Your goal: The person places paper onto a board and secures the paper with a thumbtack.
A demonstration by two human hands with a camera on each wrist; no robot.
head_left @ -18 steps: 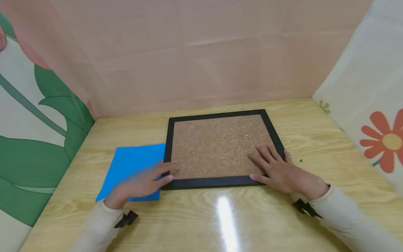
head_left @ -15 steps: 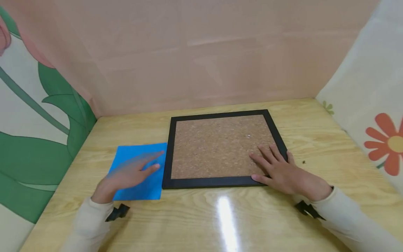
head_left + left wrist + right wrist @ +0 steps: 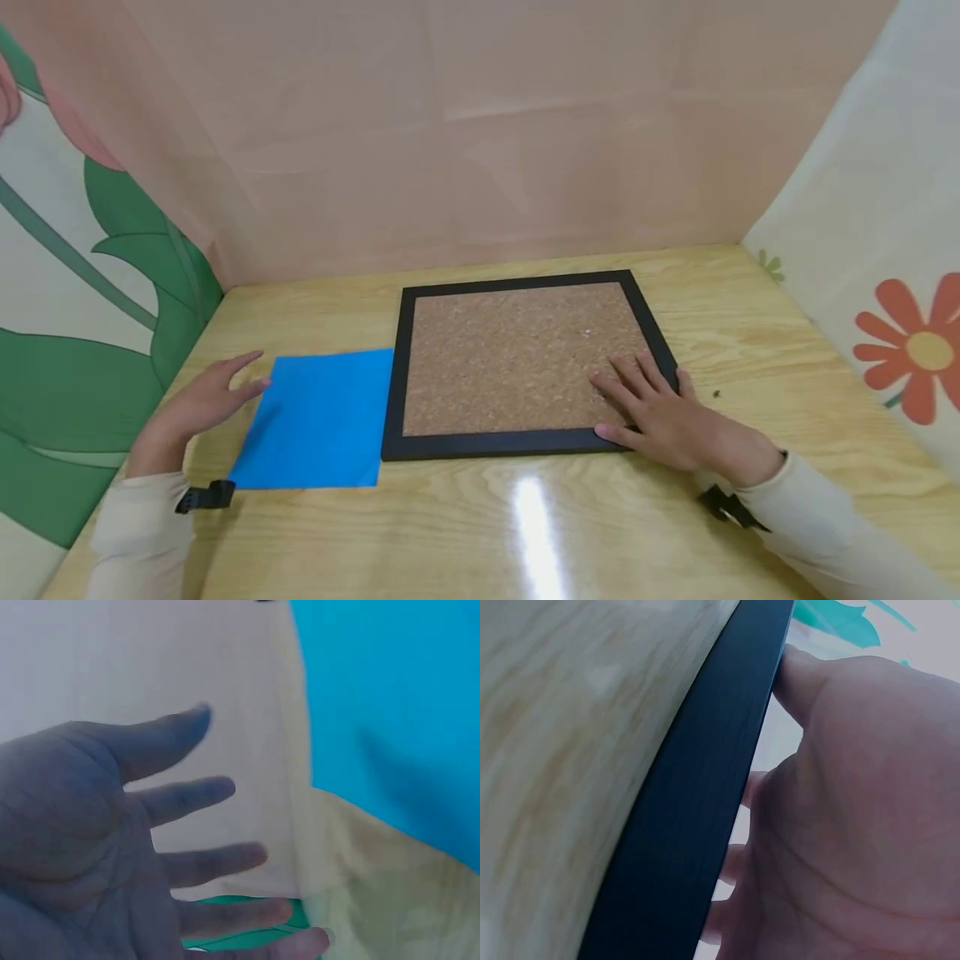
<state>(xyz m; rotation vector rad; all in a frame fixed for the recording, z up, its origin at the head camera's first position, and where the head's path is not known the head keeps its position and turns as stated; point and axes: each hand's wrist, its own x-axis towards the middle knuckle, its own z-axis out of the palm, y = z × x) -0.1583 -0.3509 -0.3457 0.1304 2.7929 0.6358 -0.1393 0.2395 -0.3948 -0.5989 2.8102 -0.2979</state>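
A cork board [image 3: 510,358] in a black frame [image 3: 495,443] lies flat on the table. My right hand [image 3: 663,421] rests spread over its near right corner, fingers on the cork and thumb on the near edge. The right wrist view shows the dark frame edge [image 3: 682,795] beside the palm [image 3: 855,802]. Left of the board lies a blue square sheet [image 3: 322,421], its right side close against the frame. My left hand [image 3: 206,400] hovers by the sheet's left edge with nothing in it. Its fingers are straight and apart in the left wrist view, with the sheet [image 3: 397,712] beyond.
The wooden table [image 3: 450,533] carries a bright light reflection near the front. A pink cloth [image 3: 487,142] hangs behind it. Printed cloths with a leaf pattern [image 3: 67,383] and a red flower [image 3: 926,350] close off the sides. A small dark speck [image 3: 716,393] lies right of the board.
My left hand has swept left, from the board's near left corner across the blue sheet to beyond its left edge. My right hand has stayed on the board.
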